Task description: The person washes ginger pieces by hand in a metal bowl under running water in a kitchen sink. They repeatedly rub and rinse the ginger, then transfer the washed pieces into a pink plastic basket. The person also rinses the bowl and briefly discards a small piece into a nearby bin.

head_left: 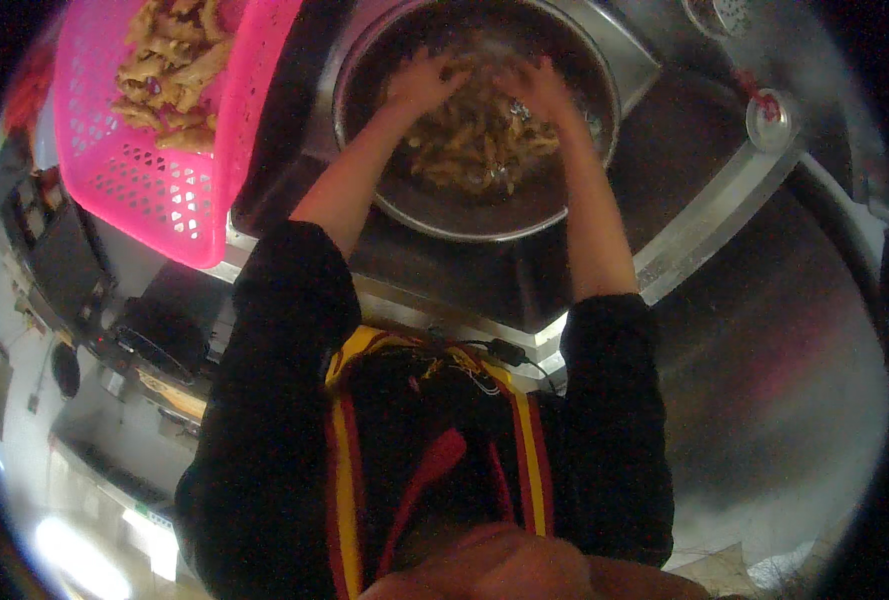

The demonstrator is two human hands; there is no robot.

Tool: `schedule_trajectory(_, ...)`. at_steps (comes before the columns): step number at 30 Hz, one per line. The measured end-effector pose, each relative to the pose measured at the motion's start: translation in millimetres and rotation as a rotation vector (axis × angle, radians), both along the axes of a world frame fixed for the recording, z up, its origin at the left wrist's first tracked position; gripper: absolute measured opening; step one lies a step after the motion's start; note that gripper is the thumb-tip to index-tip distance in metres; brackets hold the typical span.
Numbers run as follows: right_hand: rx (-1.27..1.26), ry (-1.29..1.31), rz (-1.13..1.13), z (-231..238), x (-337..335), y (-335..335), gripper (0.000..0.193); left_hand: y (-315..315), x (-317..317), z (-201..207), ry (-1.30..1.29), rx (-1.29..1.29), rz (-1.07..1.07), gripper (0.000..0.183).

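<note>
basket [154, 170] left of basin [384, 205]

Both hands, left [419, 85] & right [542, 88], spread in steel basin [484, 225] w/ tan food strips [474, 145]; pink basket [154, 190] beside.

I get one view only, a head-worn fisheye looking steeply down the wearer's chest and out along both forearms. Left hand [419, 82] and right hand [544, 88] sit near the top of frame, far end of the arms, inside a round metal basin [434, 218]. Pink basket [154, 180] is up-left of the left hand. Sleeves and torso fill the lower middle, very close to the lens. Edges curve and go dark at the rim. No second view to overlap with.
</note>
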State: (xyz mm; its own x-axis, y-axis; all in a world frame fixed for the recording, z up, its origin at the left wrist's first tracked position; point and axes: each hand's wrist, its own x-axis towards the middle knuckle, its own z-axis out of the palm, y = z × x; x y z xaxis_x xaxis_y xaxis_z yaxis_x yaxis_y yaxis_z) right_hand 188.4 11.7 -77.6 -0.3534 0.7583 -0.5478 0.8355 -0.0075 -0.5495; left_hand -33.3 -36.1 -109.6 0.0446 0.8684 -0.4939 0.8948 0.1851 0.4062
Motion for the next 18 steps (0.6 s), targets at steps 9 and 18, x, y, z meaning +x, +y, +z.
schedule_trajectory(9, -0.344, 0.446, -0.502, -13.3, 11.9, -108.5, 0.061, -57.7, -16.4, 27.6, -0.815, -0.501, 0.354, 0.065)
schedule_trajectory(18, -0.02, 0.459, -0.85, -48.1, -48.9, -146.8, 0.043, -73.8, 11.4, 77.8, -1.07, -0.576, 0.987, 0.055)
